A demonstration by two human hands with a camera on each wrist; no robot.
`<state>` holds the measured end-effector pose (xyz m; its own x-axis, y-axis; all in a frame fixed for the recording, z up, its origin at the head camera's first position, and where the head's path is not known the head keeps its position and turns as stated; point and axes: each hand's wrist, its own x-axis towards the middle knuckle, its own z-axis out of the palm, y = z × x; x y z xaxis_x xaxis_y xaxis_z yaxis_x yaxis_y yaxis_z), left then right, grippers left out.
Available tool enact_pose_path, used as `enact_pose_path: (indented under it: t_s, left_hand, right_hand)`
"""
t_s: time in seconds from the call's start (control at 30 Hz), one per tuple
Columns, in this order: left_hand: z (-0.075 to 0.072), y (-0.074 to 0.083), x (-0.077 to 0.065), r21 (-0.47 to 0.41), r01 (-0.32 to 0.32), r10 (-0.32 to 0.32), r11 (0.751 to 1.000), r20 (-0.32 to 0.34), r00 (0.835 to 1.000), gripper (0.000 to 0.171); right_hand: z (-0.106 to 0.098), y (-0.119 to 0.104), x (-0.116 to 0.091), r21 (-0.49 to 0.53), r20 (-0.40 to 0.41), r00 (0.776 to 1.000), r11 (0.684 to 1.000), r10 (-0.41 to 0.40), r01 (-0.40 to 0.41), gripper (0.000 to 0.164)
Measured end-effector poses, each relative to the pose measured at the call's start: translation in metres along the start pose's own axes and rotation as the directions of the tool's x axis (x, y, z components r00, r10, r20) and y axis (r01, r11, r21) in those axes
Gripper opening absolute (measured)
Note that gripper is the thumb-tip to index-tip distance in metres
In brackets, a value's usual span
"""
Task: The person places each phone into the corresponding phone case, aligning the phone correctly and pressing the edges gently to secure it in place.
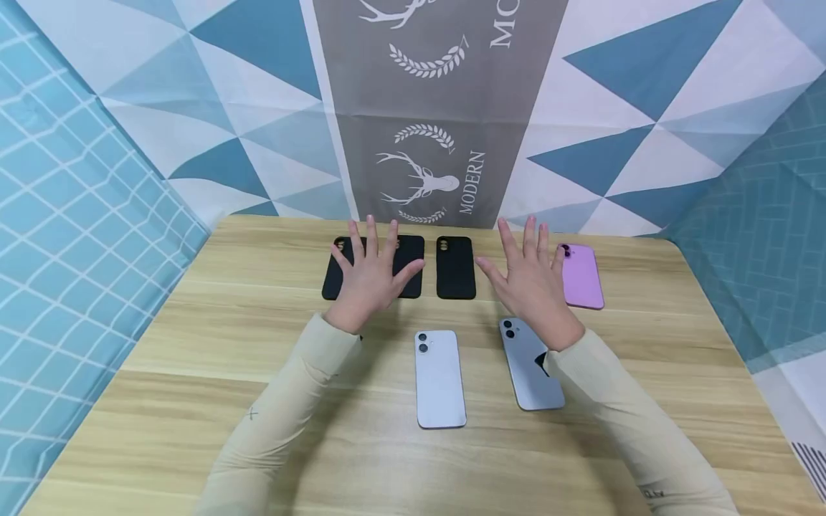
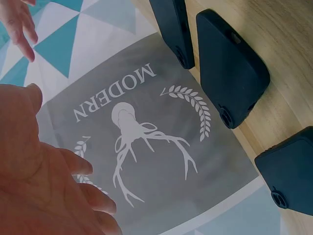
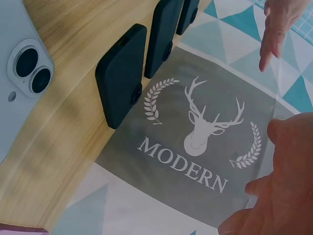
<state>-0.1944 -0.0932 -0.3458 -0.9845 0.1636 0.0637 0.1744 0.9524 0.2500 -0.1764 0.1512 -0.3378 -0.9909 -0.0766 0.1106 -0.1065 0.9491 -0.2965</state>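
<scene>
My left hand is held with fingers spread above two black phone cases. The left case and the middle case are partly hidden behind it. My right hand, fingers also spread, is between the right black phone case and a purple phone, overlapping the purple phone's edge. Both hands hold nothing. Nearer the front lie a white phone and a blue-grey phone, the latter partly under the right wrist in the head view. All the phones lie camera side up.
The wooden table ends at the back against a patterned cloth with deer prints and triangles. Blue tile-patterned sheets hang at the sides. The cases and the purple phone stand in a row near the back edge.
</scene>
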Motion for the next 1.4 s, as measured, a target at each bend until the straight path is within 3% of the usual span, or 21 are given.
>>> enact_pose_path:
  t_s: [0.47,0.77,1.07,1.4]
  left_hand:
    - [-0.004,-0.015,-0.004,-0.021,0.032,-0.031,0.999,0.039,0.999,0.087]
    - [0.000,-0.027,-0.003,-0.009,0.070,-0.069,0.998,0.064,0.996,0.087]
    - [0.004,-0.036,-0.002,-0.036,0.086,-0.083,0.996,0.093,0.992,0.089]
    - [0.005,-0.047,-0.001,-0.057,0.110,-0.103,0.992,0.119,0.988,0.088]
  right_hand:
    - [-0.014,0.013,-0.006,-0.018,-0.011,1.000,1.000,0.010,-0.010,0.076]
    - [-0.018,0.040,-0.005,-0.049,0.013,0.999,0.997,0.052,-0.052,0.078]
    - [-0.010,0.078,-0.002,-0.092,-0.016,0.999,0.994,0.052,-0.053,0.074]
    - [-0.005,0.105,-0.002,-0.079,0.030,0.991,0.988,0.133,-0.130,0.075]
